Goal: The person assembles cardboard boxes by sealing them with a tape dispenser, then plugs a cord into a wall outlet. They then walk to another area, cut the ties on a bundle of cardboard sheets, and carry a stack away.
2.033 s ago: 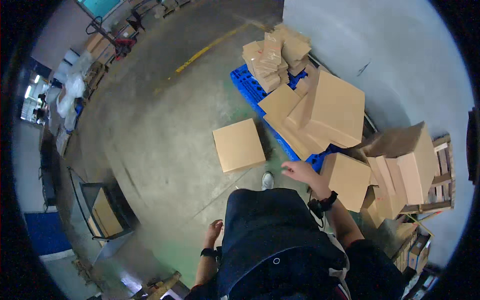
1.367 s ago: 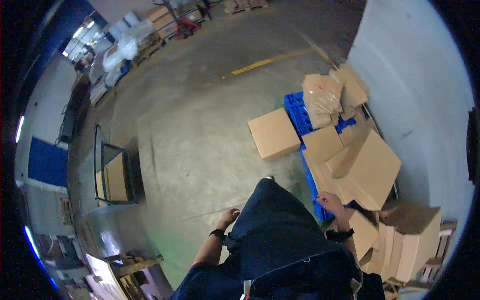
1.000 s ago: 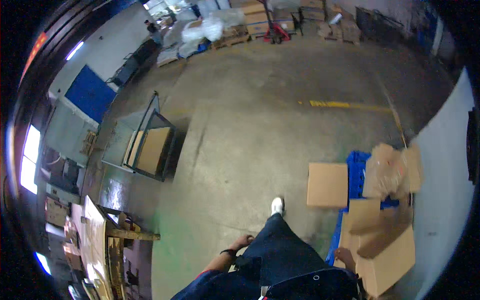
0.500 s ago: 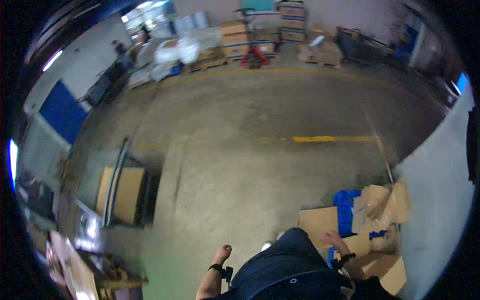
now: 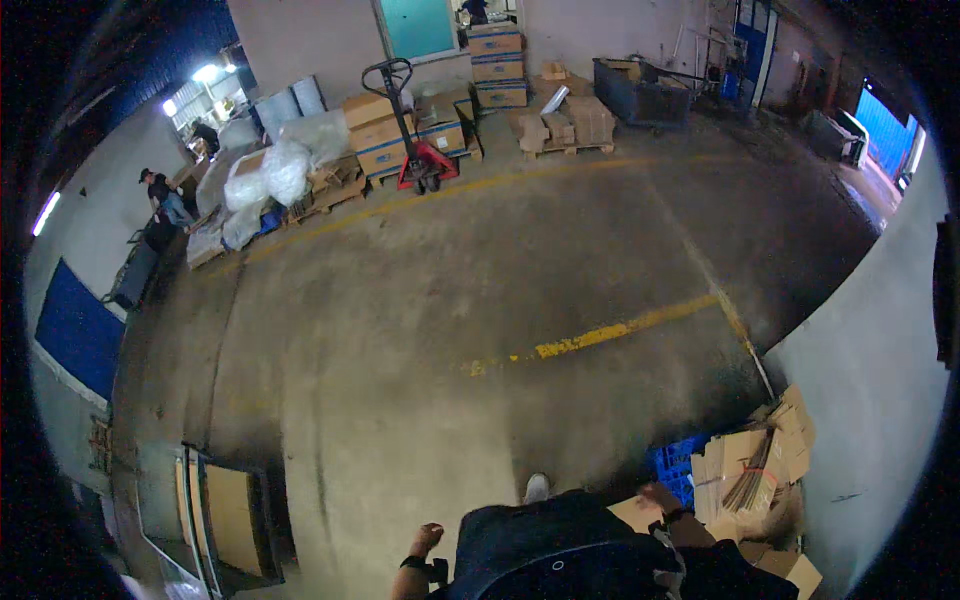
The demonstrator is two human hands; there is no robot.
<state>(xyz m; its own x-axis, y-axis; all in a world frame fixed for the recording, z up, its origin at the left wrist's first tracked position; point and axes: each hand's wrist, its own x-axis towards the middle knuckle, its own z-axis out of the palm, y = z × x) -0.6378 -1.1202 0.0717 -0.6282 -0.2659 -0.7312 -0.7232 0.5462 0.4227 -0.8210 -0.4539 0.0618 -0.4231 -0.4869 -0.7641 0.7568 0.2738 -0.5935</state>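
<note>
My left hand (image 5: pixel 428 540) hangs low beside my dark clothing, over the bare floor. Its fingers are curled in, with nothing seen in them, and a dark band with a small device circles the wrist. On the other side, my right hand (image 5: pixel 660 498) is smeared and dim, so its fingers cannot be made out. It passes in front of a flat piece of cardboard (image 5: pixel 632 515), and contact cannot be told. Close by are a blue plastic pallet (image 5: pixel 678 468) and a stack of flattened cardboard (image 5: pixel 745 470). A light shoe (image 5: pixel 537 487) shows ahead of my body.
A red pallet jack (image 5: pixel 428 168) stands far ahead by stacked boxes (image 5: pixel 498 68) and plastic-wrapped goods (image 5: pixel 287 170). A person (image 5: pixel 165 197) is at the far left. A cart with cardboard (image 5: pixel 232 520) stands near left. A pale wall (image 5: pixel 870 350) runs along the right.
The view has swung and moved forward, so the pallet jack and far boxes look larger and sit further left. Both hands appear lower; the cardboard stack is nearer the lower edge.
</note>
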